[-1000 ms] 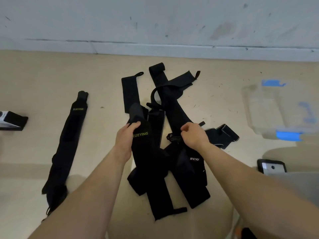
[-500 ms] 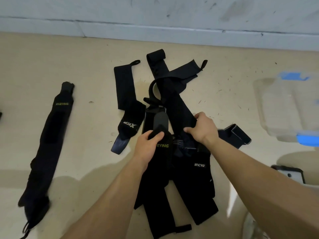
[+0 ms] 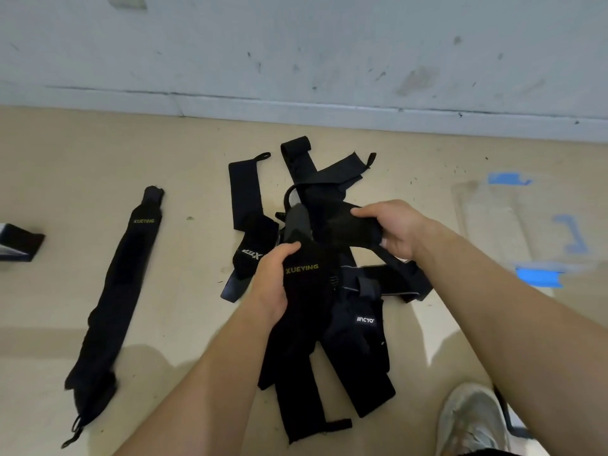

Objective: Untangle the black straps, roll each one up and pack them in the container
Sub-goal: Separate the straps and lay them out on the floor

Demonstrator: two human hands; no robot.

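On the beige floor (image 3: pixel 184 166), left hand (image 3: pixel 271 284) grips a black XUEYING fabric strap (image 3: pixel 309 291), right hand (image 3: pixel 394 228) another black strap (image 3: pixel 342 225); yanking could tighten knots.

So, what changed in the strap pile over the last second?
The left hand, gripping the XUEYING strap throughout, carried it rightward and uncovered the XEP strap. The right hand went from a pinch in the middle of the pile to gripping a wide strap, which is now lifted off the tangle. The lone strap at the left and the container stayed put.
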